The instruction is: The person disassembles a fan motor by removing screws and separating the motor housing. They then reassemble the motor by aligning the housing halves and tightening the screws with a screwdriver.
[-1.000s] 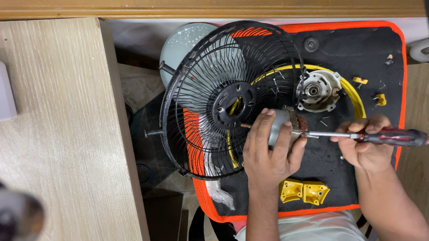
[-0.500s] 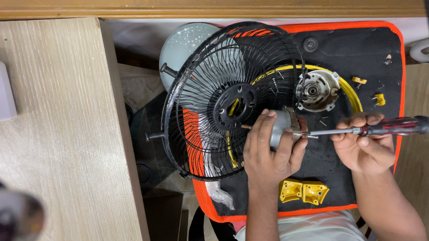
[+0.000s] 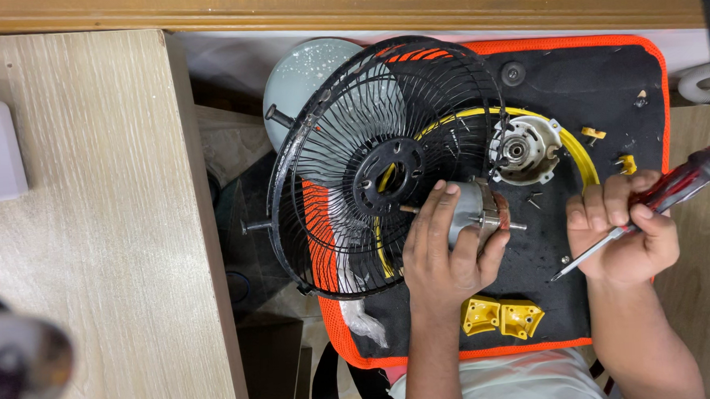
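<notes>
So the rotor (image 3: 475, 212) is a stubby grey metal cylinder with a coppery band at its right end and a thin shaft poking out both sides. It's lying sideways on the black mat, right against the fan guard's hub, with the left hand (image 3: 445, 255) wrapped over it. The screwdriver (image 3: 639, 215) has a red and black handle and a slim steel shank, tilted tip-down toward the mat, gripped in the right hand (image 3: 624, 236).
</notes>
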